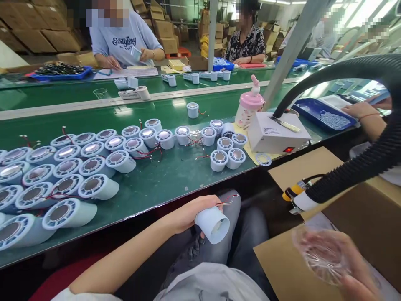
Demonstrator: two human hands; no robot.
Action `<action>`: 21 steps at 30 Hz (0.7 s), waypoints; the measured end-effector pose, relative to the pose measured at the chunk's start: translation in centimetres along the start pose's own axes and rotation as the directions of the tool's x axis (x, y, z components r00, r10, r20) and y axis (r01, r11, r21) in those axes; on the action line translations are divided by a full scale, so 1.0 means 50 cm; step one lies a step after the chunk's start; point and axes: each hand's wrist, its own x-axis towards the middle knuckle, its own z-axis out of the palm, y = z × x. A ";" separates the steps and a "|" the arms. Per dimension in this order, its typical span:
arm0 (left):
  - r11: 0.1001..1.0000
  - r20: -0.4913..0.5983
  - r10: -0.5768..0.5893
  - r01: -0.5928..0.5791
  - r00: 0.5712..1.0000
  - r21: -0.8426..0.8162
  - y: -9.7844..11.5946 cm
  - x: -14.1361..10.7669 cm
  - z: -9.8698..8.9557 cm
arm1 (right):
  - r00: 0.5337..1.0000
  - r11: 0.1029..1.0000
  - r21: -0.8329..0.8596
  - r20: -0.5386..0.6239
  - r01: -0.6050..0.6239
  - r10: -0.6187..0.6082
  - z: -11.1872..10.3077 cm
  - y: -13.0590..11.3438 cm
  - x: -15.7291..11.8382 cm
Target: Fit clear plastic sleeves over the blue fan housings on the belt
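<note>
Pale-blue housing [213, 225] between left fingers [213, 201]

a green bench [163, 184] bears pale-blue cylinders [99, 187]; yellow paper [251, 155] too.

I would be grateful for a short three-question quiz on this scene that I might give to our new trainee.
1. What does the left hand hold?
A) A black corrugated hose
B) A hollow light-blue plastic cylinder
C) A blue plastic tray
2. True or false: the right hand holds a clear, ridged plastic piece.
3. Fill in the colour: the white rectangular box, beside the white cup with a pink lid, has a ____ switch on its front.

Key:
1. B
2. True
3. Red
</note>
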 end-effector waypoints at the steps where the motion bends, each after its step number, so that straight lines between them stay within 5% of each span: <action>1: 1.000 0.025 -0.011 0.011 1.000 0.013 -0.002 0.003 0.002 | 0.997 1.000 0.022 0.071 0.019 -0.020 0.030 -0.007 0.009; 5: 0.977 0.082 -0.037 0.019 0.996 0.211 -0.001 0.007 0.000 | 0.948 0.976 -0.134 0.291 0.175 -0.130 0.128 -0.041 0.072; 12: 0.887 0.098 -0.025 -0.024 0.995 0.461 0.008 -0.002 -0.012 | 0.809 0.695 -0.435 0.438 0.572 -0.391 0.176 -0.081 0.143; 17: 0.700 0.117 0.131 -0.175 0.984 0.692 0.025 -0.010 0.004 | 0.803 0.655 -0.511 0.533 0.557 -0.266 0.229 -0.083 0.152; 19: 0.568 0.097 0.203 -0.198 0.974 0.799 0.026 -0.014 0.011 | 0.806 0.714 -0.486 0.563 0.504 -0.185 0.245 -0.085 0.152; 21: 0.541 0.068 0.269 -0.209 0.961 0.814 0.022 -0.018 0.014 | 0.818 0.810 -0.431 0.566 0.397 -0.101 0.253 -0.090 0.151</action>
